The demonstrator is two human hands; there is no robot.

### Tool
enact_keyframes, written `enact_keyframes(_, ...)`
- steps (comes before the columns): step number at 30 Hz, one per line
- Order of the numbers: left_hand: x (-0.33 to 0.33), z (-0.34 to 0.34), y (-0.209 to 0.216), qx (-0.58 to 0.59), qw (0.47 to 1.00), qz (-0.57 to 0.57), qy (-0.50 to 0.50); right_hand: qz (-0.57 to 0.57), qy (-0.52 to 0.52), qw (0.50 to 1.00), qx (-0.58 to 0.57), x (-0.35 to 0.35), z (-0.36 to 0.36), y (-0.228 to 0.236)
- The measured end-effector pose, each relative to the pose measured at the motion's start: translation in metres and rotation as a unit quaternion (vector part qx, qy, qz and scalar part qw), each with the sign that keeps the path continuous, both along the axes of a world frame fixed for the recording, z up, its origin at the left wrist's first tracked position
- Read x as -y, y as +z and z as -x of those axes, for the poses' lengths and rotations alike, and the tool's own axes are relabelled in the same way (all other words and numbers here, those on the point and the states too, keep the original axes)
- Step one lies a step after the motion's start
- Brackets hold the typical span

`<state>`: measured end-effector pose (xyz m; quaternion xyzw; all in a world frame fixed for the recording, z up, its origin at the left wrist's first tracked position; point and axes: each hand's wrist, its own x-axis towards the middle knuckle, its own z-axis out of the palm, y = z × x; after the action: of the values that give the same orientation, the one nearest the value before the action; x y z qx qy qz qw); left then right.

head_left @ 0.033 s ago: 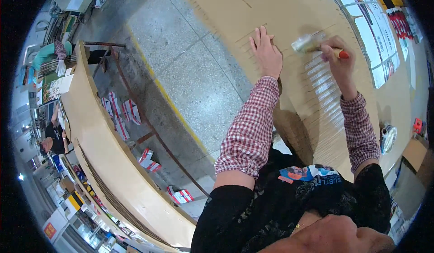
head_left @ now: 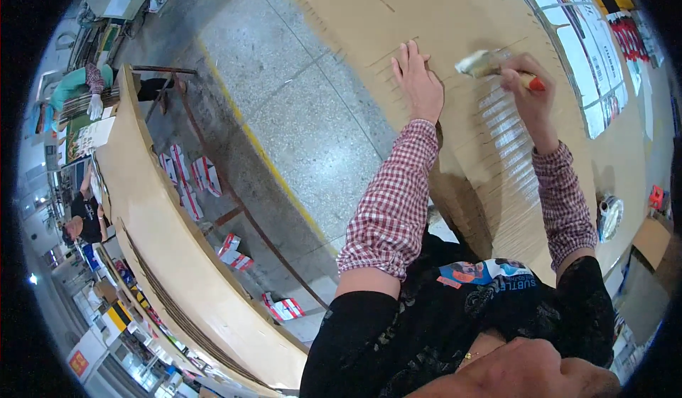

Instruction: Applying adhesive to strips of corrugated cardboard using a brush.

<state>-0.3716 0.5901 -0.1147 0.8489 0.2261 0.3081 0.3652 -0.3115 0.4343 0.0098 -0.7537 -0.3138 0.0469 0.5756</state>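
My right hand (head_left: 527, 92) is closed around the handle of a paintbrush (head_left: 483, 64). Its bristles are whitish and point left, and the handle end is red. Beneath it lies a large brown cardboard sheet (head_left: 455, 7) with rows of short cuts. A fanned row of cardboard edges (head_left: 510, 135), glossy and whitish, runs below the brush toward my body. Whether the bristles touch the cardboard, I cannot tell. To the left, my left hand (head_left: 420, 85) lies flat near the cardboard's left edge, fingers stretched out, holding nothing. Checked sleeves cover both forearms.
At the right stands a strapped stack of printed sheets (head_left: 579, 50). A roll of clear tape (head_left: 609, 217) is nearer me. Left, beyond the tiled floor (head_left: 305, 128), a long tan table (head_left: 177, 249) has red-and-white cartons (head_left: 206, 175) beneath. Two people are beyond it.
The paintbrush and my right hand have shifted slightly to the left. My left hand stays in place.
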Motion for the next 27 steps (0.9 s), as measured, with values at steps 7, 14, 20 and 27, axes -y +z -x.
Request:
enact_keyframes(7,-0.004,0.001,-0.004,-0.006,1.0,0.016,-0.009,0.079,0.015,0.996,-0.038,-0.009,0.006,0.008)
enact_keyframes(14,-0.002,-0.001,-0.004,0.018,1.0,0.0,0.01,0.152,0.039,0.987,-0.025,0.012,-0.003,-0.004)
enact_keyframes(20,-0.001,0.001,-0.007,0.023,1.0,0.004,0.001,0.163,0.021,0.986,0.026,0.02,0.013,0.007)
enact_keyframes(27,-0.005,-0.001,-0.006,0.019,0.999,-0.035,0.021,0.042,-0.03,0.998,-0.037,0.008,0.024,0.021)
